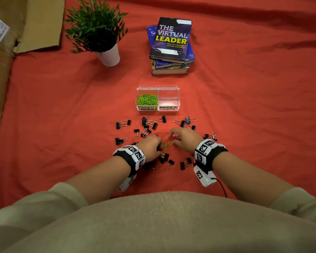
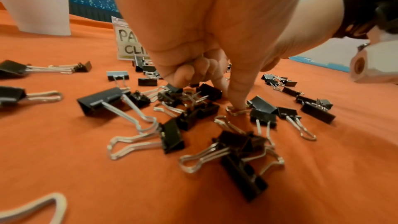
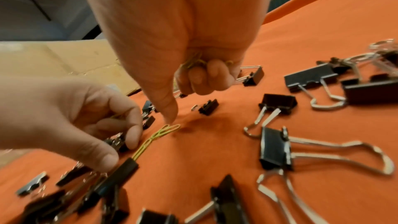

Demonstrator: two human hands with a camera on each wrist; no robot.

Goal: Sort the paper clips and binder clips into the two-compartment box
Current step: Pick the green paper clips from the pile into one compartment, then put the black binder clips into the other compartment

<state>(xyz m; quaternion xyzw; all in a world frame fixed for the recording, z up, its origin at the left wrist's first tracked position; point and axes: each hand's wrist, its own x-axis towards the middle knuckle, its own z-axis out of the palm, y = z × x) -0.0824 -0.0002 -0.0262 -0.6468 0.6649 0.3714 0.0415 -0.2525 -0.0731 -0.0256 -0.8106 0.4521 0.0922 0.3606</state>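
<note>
A clear two-compartment box (image 1: 158, 88) stands mid-cloth. Its left side, labelled PAPER CLIPS, holds green paper clips (image 1: 147, 100); the right side, labelled BINDER CLIPS, shows nothing inside. Black binder clips (image 1: 146, 123) (image 2: 105, 100) (image 3: 275, 147) lie scattered in front of it. My right hand (image 1: 172, 139) (image 3: 189, 81) grips green paper clips in its curled fingers, and its thumb touches a few linked paper clips (image 1: 167, 146) (image 3: 159, 134) on the cloth. My left hand (image 1: 160, 149) (image 2: 204, 77) (image 3: 120, 134) is curled beside them, a yellow-green wire showing between its fingers.
A potted plant (image 1: 98, 30) in a white pot stands at the back left. A stack of books (image 1: 171, 44) sits behind the box. Cardboard (image 1: 0, 70) lines the left edge. The red cloth (image 1: 254, 106) spreads wide to the right.
</note>
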